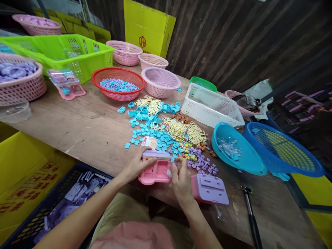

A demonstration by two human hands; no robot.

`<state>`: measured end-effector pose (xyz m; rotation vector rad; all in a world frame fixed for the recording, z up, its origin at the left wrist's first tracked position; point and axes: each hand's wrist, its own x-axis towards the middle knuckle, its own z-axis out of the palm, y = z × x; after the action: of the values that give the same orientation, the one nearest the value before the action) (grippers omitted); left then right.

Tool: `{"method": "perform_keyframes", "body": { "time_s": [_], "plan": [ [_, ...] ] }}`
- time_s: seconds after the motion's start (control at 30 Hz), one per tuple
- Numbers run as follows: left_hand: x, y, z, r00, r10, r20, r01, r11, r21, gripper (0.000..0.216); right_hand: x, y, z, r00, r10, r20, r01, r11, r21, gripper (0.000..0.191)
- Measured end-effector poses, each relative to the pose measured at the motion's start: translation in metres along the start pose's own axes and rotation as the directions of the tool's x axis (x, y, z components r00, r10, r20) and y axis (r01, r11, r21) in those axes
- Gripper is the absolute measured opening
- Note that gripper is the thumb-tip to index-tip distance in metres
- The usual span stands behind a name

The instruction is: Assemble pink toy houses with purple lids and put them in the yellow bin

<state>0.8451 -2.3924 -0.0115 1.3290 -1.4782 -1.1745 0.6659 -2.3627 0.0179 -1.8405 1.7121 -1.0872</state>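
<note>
My left hand grips the left side of a pink and lilac plastic toy case at the table's front edge. At the case's right side, my right hand has its fingers pinched together around a small clear piece, partly hidden by the fingers. Just behind the case lies a printed card. Right of my right hand sits a second case with a lilac lid. Small blue parts, cream frames and purple pieces are heaped beyond my hands.
A red basket with small parts, a white basket and a blue scoop-shaped tray ring the heap. A hammer lies at the right. A finished-looking case leans near the green crate. A dark crate stands below left.
</note>
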Motion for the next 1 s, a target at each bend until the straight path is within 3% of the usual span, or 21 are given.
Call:
{"method": "perform_keyframes", "body": {
  "time_s": [0.13,0.33,0.53,0.73,0.93,1.0],
  "plan": [
    [0.004,-0.006,-0.001,0.999,-0.041,0.016,0.042,0.997,-0.07,0.052,0.002,-0.001,-0.006,0.996,-0.046,0.079,0.062,0.974,-0.217,0.032],
    [0.007,-0.006,-0.001,1.0,-0.027,0.004,0.028,0.994,-0.102,0.048,0.008,-0.006,-0.011,0.981,-0.065,0.185,0.149,0.86,-0.488,0.032],
    [0.008,0.003,-0.004,0.997,-0.056,0.056,0.062,0.991,-0.119,0.05,0.012,-0.027,-0.005,0.961,0.1,0.259,0.126,0.672,-0.729,0.027],
    [0.009,0.004,-0.009,0.995,-0.008,0.099,0.016,0.996,-0.083,0.044,0.015,-0.036,0.002,0.931,0.235,0.279,0.088,0.598,-0.797,0.032],
    [0.009,0.003,-0.008,0.996,-0.006,0.088,0.013,0.996,-0.088,0.044,0.012,-0.042,0.012,0.917,0.292,0.272,0.056,0.582,-0.811,0.04],
    [0.008,0.003,-0.01,0.999,-0.006,0.051,0.008,0.999,-0.032,0.046,0.011,-0.048,0.006,0.9,0.304,0.313,0.063,0.619,-0.783,0.038]
  ]
}}
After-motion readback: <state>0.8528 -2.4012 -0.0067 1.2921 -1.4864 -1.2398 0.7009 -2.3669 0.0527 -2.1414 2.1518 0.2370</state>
